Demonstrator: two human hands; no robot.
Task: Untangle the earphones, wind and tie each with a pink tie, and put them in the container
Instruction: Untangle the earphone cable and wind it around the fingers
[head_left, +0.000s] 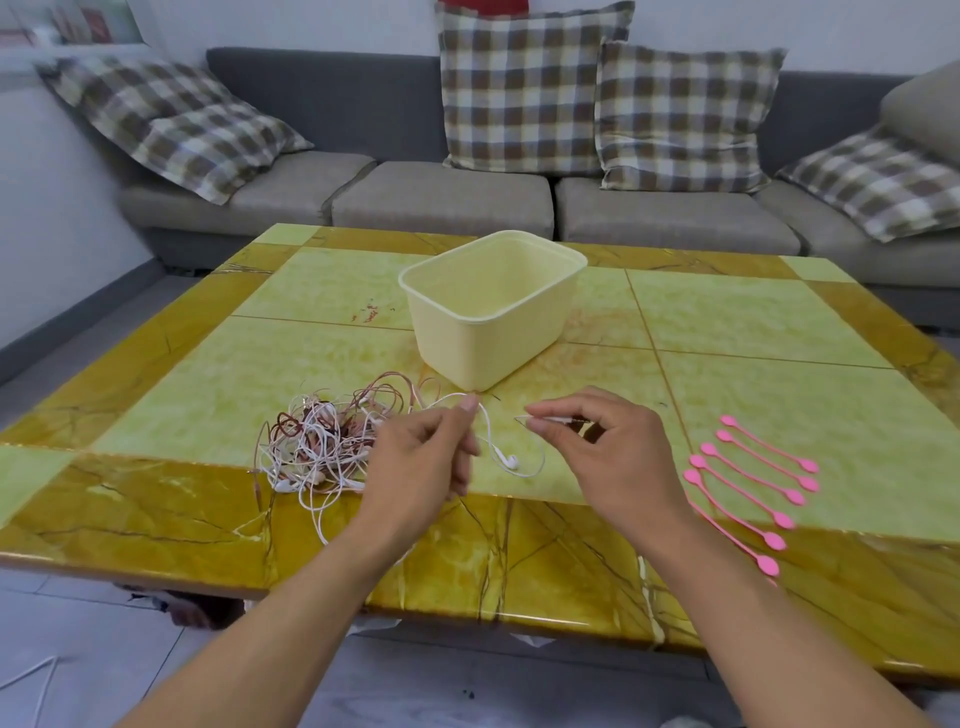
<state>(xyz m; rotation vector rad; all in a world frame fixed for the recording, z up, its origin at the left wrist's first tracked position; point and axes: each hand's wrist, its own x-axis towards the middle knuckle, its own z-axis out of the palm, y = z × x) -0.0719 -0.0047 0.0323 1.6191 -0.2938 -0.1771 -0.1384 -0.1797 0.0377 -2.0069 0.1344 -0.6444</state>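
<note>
Sofa (447, 197) with checked cushions (519, 88) behind. Worktop (156, 405), green and amber tiles, carries everything. Cream container (488, 312) at centre, looks empty, nothing tied yet. Tangle of earphones (317, 441), white and brownish-red cords, sits front left of the container, near the worktop's front edge. Pink ties (753, 483), about seven, laid in a row at front right, well apart from the tangle, untouched. Left hand (421, 457) pinches a white cord (488, 431) between thumb and finger, lifted off the pile; one earbud (509, 461) dangles from the loop between the hands. Right hand (597, 441) pinches the same cord's other end, thumb and forefinger closed on it. Step in hand, by my read: untangling, first earphone being drawn free. Next move probably calls for pulling this cord clear of the knot without dragging the rest, then winding it.
</note>
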